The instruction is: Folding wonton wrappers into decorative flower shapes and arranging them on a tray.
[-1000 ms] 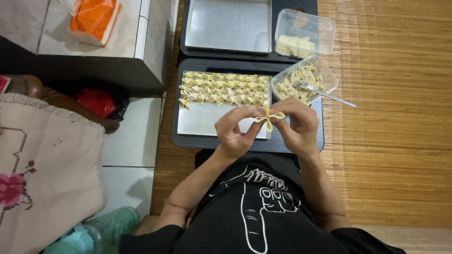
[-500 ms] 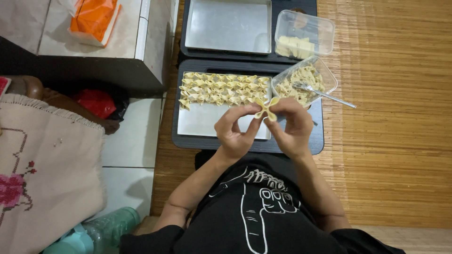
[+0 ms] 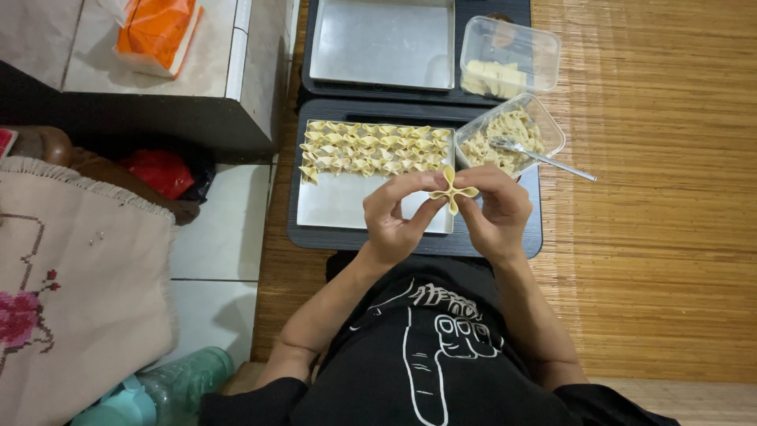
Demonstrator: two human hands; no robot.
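fingers [image 3: 426, 183] of left hand [image 3: 398, 213] and right hand [image 3: 497, 209] pinched shut on pale yellow folded dough piece [image 3: 453, 189] | held above silver metal tray [image 3: 347, 207] | advice: likely press the centre lightly, keep the 4 flaps even, avoid tearing.

You've got even, soft overhead light, moderately bright. Bamboo mat [image 3: 654, 237] is well lit; dark recess under the tiled ledge [image 3: 158, 126] loses detail. Mild glare on the upper metal tray [image 3: 378, 47]. Focus is sharp across the frame, no motion blur, slight wide-angle stretch at the edges.
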